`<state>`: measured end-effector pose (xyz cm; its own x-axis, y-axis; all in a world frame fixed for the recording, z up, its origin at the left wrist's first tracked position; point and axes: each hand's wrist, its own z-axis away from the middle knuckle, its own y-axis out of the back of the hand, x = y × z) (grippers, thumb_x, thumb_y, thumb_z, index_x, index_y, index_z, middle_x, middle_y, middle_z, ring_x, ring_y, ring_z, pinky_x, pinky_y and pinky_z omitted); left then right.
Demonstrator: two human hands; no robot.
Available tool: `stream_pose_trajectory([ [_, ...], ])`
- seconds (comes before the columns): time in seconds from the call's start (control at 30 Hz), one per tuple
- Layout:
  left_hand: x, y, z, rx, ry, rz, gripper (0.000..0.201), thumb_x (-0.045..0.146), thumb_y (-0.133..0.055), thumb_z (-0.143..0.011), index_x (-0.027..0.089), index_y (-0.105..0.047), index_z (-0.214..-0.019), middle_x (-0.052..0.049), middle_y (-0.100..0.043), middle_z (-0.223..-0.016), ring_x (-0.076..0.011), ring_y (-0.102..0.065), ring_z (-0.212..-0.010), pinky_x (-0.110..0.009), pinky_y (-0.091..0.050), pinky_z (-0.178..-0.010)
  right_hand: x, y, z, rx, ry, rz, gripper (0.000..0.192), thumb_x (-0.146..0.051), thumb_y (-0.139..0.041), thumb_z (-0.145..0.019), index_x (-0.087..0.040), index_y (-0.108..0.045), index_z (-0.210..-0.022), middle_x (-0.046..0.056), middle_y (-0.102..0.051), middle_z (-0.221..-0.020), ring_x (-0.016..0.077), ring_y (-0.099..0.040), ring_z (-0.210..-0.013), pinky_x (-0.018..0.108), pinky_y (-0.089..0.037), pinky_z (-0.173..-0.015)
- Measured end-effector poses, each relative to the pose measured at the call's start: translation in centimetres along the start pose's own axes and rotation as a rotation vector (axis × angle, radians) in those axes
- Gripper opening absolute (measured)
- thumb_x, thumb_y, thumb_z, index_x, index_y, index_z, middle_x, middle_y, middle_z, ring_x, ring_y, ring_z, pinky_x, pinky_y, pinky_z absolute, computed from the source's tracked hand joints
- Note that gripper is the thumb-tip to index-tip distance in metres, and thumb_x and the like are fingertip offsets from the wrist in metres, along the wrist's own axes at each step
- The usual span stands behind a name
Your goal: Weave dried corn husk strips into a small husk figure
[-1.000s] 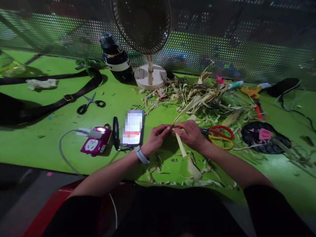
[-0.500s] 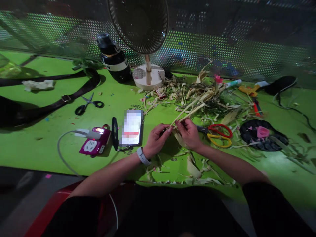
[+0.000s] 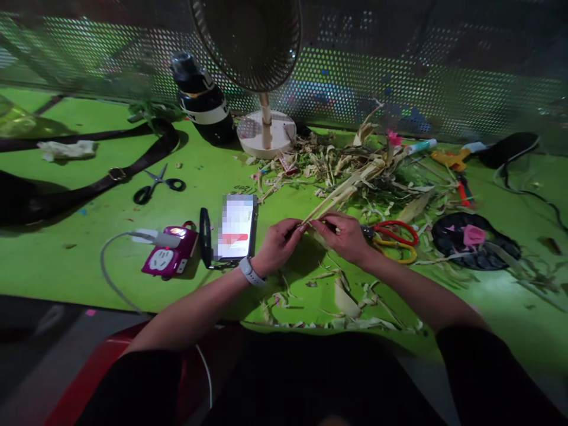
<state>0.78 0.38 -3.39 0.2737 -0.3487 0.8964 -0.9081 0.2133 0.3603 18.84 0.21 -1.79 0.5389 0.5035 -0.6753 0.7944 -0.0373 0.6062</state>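
Note:
Both my hands meet over the green table (image 3: pixel 66 260), pinching the near end of a long pale dried leaf strip (image 3: pixel 341 192) that slants up and to the right. My left hand (image 3: pixel 278 244), with a grey watch on the wrist, grips the strip's end from the left. My right hand (image 3: pixel 344 235) grips it from the right, fingertips almost touching the left ones. Red and yellow scissors (image 3: pixel 394 239) lie just right of my right hand. A phone (image 3: pixel 236 226) stands propped just left of my left hand.
A heap of leaf scraps (image 3: pixel 355 168) lies behind my hands, with more trimmings (image 3: pixel 346 302) near the table's front edge. Also here: a fan (image 3: pixel 260 71), a dark bottle (image 3: pixel 202 97), black scissors (image 3: pixel 155 184), a pink power strip (image 3: pixel 169 255), a black strap (image 3: pixel 110 174), a glue gun (image 3: pixel 452 158), a black dish (image 3: pixel 474 239).
The lower part of the strip that hung down below my right hand is no longer held out; both hands have closed in on the strip's end. The view shifted slightly.

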Motion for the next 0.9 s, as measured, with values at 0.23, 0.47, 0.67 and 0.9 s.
stream_pose_trajectory([
  [0.23, 0.7, -0.8, 0.3, -0.073, 0.461, 0.637, 0.038, 0.049, -0.066, -0.074, 0.015, -0.067, -0.089, 0.001, -0.059, -0.060, -0.0070, -0.051, -0.050, -0.019, -0.041, -0.051, 0.2, -0.1, 0.3, 0.018, 0.079, 0.084, 0.023, -0.037, -0.055, -0.089, -0.019, -0.070, -0.084, -0.002, -0.065, -0.063, 0.0087, -0.051, -0.050, 0.023, -0.037, -0.052],
  [0.47, 1.0, -0.7, -0.2, 0.061, 0.635, 0.858, 0.034, 0.041, -0.078, -0.062, 0.013, -0.068, -0.077, 0.005, -0.054, -0.053, -0.0017, -0.042, -0.045, -0.014, -0.030, -0.043, 1.0, 0.8, 0.1, 0.064, 0.677, 0.621, 0.017, -0.017, -0.057, -0.088, -0.019, -0.067, -0.100, 0.002, -0.065, -0.069, 0.0147, -0.053, -0.069, 0.031, -0.036, -0.069],
  [0.67, 1.1, -0.9, -0.1, 0.072, 0.654, 0.908, 0.034, 0.041, -0.079, -0.061, 0.013, -0.068, -0.077, 0.005, -0.053, -0.052, -0.0017, -0.040, -0.044, -0.015, -0.027, -0.043, 0.3, 1.0, 0.6, 0.060, 0.650, 0.754, 0.018, -0.018, -0.052, -0.090, -0.026, -0.066, -0.097, 0.001, -0.071, -0.092, 0.0168, -0.057, -0.091, 0.033, -0.035, -0.082],
  [0.9, 1.1, -0.6, -0.2, 0.080, 0.755, 1.102, 0.030, 0.037, -0.079, -0.063, 0.014, -0.061, -0.073, 0.007, -0.047, -0.051, -0.0010, -0.034, -0.042, -0.014, -0.023, -0.038, 1.4, 0.3, 0.5, -0.014, 0.524, 0.520, 0.022, -0.019, -0.050, -0.091, -0.025, -0.065, -0.106, 0.003, -0.071, -0.095, 0.0178, -0.058, -0.094, 0.035, -0.036, -0.081],
])
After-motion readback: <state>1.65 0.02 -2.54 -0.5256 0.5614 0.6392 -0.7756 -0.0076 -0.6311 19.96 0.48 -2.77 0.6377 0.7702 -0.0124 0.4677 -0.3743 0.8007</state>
